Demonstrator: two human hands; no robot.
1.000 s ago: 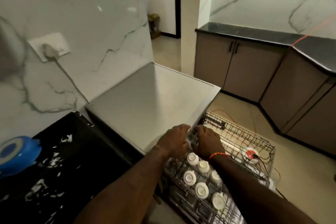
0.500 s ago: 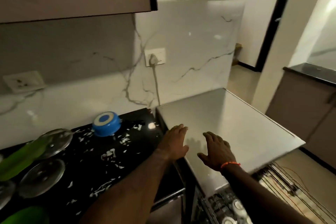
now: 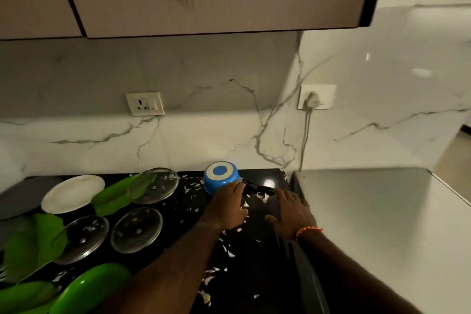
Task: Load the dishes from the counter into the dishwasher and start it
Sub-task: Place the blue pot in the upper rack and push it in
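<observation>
head view: both hands, fingers loose and empty, reach the blue saucepan point(image 3: 221, 179); next, grip its handle point(image 3: 257, 188).

blue saucepan point(image 3: 221, 179) — upside down | black counter point(image 3: 254, 262) | black handle rightward

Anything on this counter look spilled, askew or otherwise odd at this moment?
Yes. White flecks lie scattered across the black counter, from the upside-down blue pan toward the near edge; they look like spilled scraps, though I cannot tell what they are. One glass lid rests tilted on a green plate.
</observation>
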